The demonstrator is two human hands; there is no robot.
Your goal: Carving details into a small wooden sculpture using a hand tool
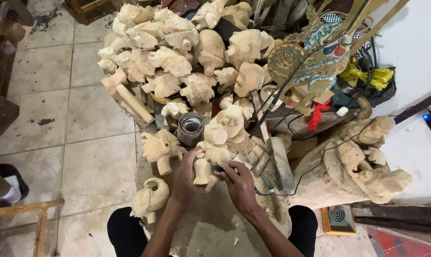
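Left grip [186, 173] clenched on wooden carving [207, 164] | right grip [240, 183] grasping small tool [220, 168]

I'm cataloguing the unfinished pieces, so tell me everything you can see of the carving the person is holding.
The held carving is a small figure of pale, bare, unpainted wood with rounded lobes above and a short, stubby cylindrical base. It stands roughly upright over the dusty work surface, in front of the pile of similar carvings. The left hand wraps its lower part; the right hand meets it from the other side, holding something small against it. Finer detail is too small to tell.
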